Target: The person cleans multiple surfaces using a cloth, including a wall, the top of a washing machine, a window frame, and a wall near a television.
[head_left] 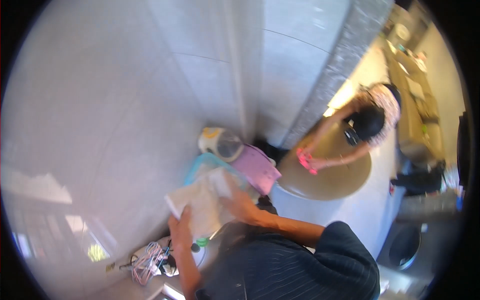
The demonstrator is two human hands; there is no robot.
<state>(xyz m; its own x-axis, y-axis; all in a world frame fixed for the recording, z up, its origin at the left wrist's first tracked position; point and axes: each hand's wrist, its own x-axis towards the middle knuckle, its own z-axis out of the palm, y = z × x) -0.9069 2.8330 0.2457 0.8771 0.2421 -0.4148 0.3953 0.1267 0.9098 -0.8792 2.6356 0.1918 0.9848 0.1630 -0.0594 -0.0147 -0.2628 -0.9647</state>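
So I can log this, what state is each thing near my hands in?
Pale item: held, kind unclear
Left hand: gripping the item's lower left edge
Right hand: blurred, at the item's right side, grip unclear
Blue tub: partly hidden by the pale item
Purple item: lying slanted
Cables: bunched in loops

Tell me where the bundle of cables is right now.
In the head view, the bundle of cables lies at the lower left, below and left of the left hand, near the grey wall's lower edge.
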